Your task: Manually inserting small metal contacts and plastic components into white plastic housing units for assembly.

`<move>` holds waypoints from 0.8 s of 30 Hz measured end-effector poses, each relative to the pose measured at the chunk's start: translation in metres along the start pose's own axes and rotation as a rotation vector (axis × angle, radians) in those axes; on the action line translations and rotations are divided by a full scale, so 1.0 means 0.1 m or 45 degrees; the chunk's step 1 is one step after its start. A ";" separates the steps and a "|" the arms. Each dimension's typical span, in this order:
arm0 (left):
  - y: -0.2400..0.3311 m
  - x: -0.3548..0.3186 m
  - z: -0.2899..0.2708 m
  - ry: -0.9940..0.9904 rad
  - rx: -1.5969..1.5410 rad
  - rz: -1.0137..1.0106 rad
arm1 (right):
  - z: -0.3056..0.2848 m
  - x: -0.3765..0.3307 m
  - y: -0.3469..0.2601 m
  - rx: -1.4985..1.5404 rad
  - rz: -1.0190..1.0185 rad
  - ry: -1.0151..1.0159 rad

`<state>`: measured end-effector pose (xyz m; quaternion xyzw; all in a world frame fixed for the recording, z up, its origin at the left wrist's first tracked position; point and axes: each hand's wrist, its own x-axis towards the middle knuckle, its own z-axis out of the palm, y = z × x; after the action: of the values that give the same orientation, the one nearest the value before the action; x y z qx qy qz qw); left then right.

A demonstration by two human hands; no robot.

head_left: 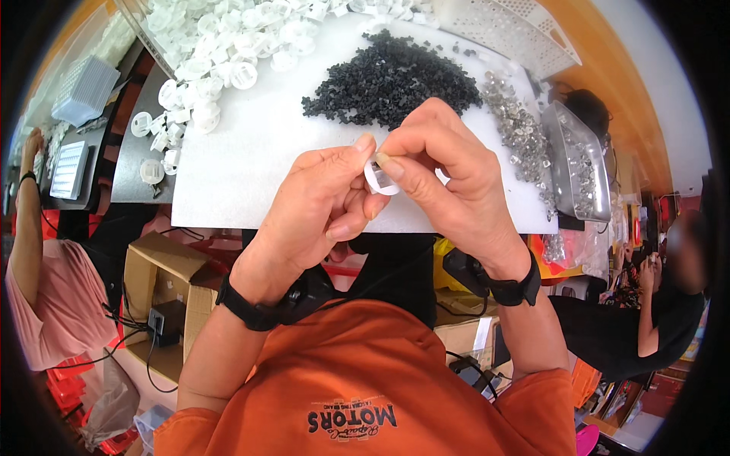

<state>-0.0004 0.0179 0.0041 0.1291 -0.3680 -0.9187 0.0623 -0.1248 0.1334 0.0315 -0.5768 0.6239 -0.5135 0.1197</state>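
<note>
We pinch a small white plastic ring (379,176) between both hands above the near edge of the white foam board (243,167): left hand (319,205) steadying, right hand (449,175) gripping its rim, black pellets (391,80) heaped just beyond.

You have bare white mat (251,163) at centre left of the frame, between the white plastic rings (220,45) piled at upper left and the heap of black pieces (391,76) at upper centre. At centre right, the small clear parts (521,129) and the metal tray (574,159) block the mat's edge. Your hands fill the near centre; a narrow clear strip lies between them and the black heap.
</note>
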 end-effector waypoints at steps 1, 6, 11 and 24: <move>0.00 0.00 0.00 -0.001 0.019 0.000 | -0.02 0.00 0.01 0.003 0.014 -0.033; 0.00 0.00 0.01 0.010 0.061 -0.017 | -0.04 0.02 0.08 0.423 0.322 -0.103; 0.00 0.00 0.03 0.017 0.134 -0.032 | -0.14 0.05 0.05 0.805 0.736 -0.342; -0.10 -0.01 0.03 0.000 0.318 0.059 | -0.16 -0.09 -0.09 0.402 0.774 -0.157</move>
<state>-0.0009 0.0271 -0.0005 0.1273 -0.4825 -0.8640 0.0670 -0.1288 0.1505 0.0417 -0.3690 0.6716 -0.5088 0.3923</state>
